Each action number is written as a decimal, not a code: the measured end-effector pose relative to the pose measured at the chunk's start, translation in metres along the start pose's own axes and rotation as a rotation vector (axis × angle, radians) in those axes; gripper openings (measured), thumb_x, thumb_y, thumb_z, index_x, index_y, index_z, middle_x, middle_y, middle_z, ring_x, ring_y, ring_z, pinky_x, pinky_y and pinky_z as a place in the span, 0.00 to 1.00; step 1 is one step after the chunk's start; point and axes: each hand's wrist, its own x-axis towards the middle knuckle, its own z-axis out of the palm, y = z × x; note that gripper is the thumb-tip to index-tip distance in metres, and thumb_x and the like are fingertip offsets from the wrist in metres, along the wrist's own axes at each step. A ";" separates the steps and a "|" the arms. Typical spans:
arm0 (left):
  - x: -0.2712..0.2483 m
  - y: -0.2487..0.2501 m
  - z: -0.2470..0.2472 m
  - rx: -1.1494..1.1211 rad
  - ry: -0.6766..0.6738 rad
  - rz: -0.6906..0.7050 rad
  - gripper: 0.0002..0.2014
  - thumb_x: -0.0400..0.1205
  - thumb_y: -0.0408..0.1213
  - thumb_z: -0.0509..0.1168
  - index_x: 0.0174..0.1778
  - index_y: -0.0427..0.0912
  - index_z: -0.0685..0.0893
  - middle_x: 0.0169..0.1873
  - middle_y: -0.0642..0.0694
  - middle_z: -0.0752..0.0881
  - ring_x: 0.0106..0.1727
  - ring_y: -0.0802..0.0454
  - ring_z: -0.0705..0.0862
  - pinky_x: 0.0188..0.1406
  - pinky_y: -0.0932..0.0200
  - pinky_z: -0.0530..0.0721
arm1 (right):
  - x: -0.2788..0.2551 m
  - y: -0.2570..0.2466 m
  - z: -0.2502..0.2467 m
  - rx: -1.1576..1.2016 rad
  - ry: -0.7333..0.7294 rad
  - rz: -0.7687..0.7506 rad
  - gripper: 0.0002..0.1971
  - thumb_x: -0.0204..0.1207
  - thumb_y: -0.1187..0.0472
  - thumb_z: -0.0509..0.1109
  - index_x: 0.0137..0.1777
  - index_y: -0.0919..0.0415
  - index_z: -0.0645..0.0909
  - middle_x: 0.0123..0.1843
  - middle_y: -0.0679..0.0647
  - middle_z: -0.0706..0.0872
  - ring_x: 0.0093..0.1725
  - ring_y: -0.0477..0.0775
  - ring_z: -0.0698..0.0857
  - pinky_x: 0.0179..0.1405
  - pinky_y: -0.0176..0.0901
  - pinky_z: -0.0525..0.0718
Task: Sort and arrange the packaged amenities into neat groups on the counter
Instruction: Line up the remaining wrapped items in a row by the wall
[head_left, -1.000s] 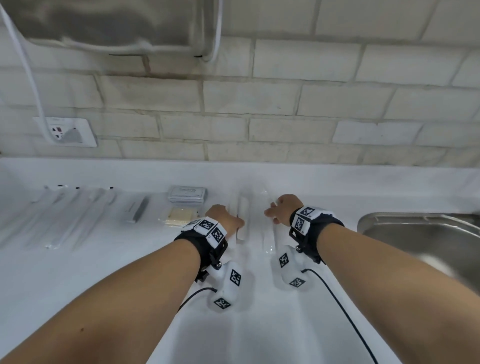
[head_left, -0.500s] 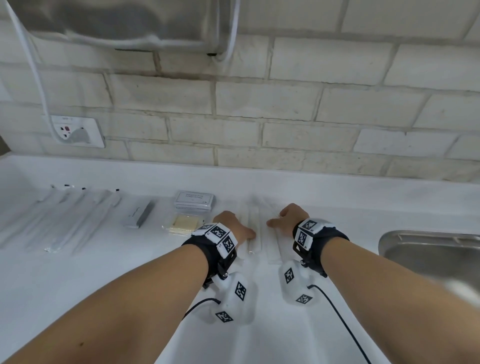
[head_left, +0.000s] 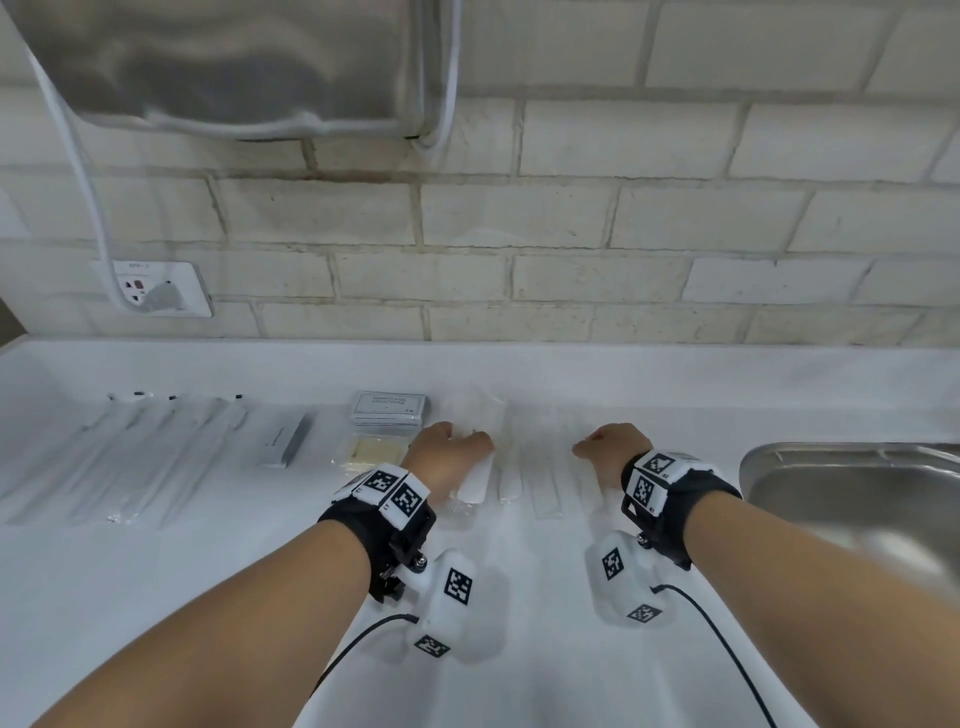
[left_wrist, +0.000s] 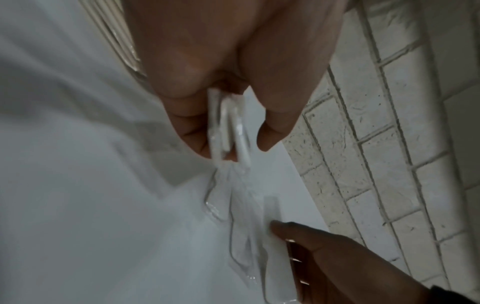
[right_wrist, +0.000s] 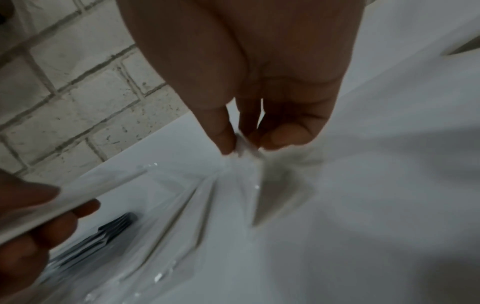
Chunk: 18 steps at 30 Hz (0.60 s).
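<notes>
Several long clear packets with white items inside (head_left: 511, 470) lie side by side on the white counter (head_left: 208, 597), between my two hands. My left hand (head_left: 465, 447) sits at the row's left end. In the left wrist view its thumb and fingers (left_wrist: 192, 131) pinch the leftmost clear packet (left_wrist: 226, 125). My right hand (head_left: 589, 448) is at the row's right end and pinches the edge of the rightmost clear packet (right_wrist: 245, 147) just above the counter. Both sets of fingertips are hidden in the head view.
To the left lie a fan of long toothbrush packets (head_left: 130, 457), a grey box (head_left: 283, 441), a stack of shampoo sachets (head_left: 390, 408) and a yellow soap packet (head_left: 370, 451). A steel sink (head_left: 852, 493) lies at the right. A wall socket (head_left: 156, 288) sits on the brick wall.
My hands have drawn apart, left hand leftward and right hand rightward, and the clear packets now lie spread in a wider row.
</notes>
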 end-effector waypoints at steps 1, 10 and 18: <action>-0.002 0.000 -0.001 -0.018 -0.010 0.009 0.14 0.67 0.48 0.68 0.36 0.41 0.78 0.34 0.46 0.81 0.38 0.44 0.83 0.36 0.55 0.78 | -0.002 0.001 0.001 -0.028 -0.026 0.007 0.18 0.79 0.53 0.67 0.60 0.65 0.84 0.60 0.59 0.87 0.58 0.60 0.86 0.46 0.40 0.78; -0.010 -0.012 -0.010 -0.143 -0.053 -0.011 0.02 0.75 0.30 0.65 0.37 0.39 0.79 0.34 0.43 0.81 0.39 0.44 0.81 0.40 0.52 0.78 | -0.018 -0.009 0.009 0.042 0.134 -0.144 0.24 0.72 0.55 0.75 0.65 0.58 0.73 0.58 0.54 0.82 0.50 0.55 0.83 0.48 0.44 0.81; -0.010 0.004 -0.009 -0.190 -0.067 0.010 0.04 0.79 0.32 0.60 0.40 0.38 0.79 0.37 0.40 0.80 0.39 0.45 0.78 0.38 0.53 0.75 | -0.036 -0.061 0.032 0.420 -0.316 -0.271 0.27 0.72 0.60 0.77 0.66 0.60 0.68 0.46 0.58 0.86 0.37 0.53 0.86 0.40 0.43 0.87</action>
